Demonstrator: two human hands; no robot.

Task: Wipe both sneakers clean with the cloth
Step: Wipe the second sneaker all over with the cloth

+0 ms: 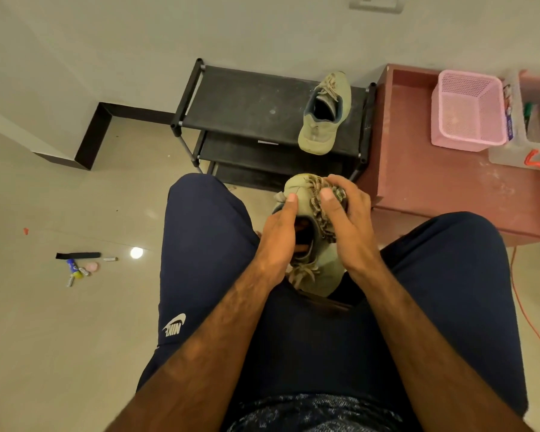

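beige tiles (75,198) carry a black shoe rack (247,101), second sneaker (325,113) on top. left hand (278,232) grips the first sneaker (296,188) between the knees; right hand (346,219) clutches the cloth (321,210) against it.

Corner of a home. A black tiered shoe rack (247,101), upper centre, stands against a plain painted wall and carries one sneaker (325,120). A switch plate (375,3) sits at the top edge. At right, a low reddish counter (434,182) bears a pink plastic basket (443,120) and a clear storage box (512,152). The glossy floor (60,322) has dark skirting (91,135), and loose batteries (75,272) lie at left.
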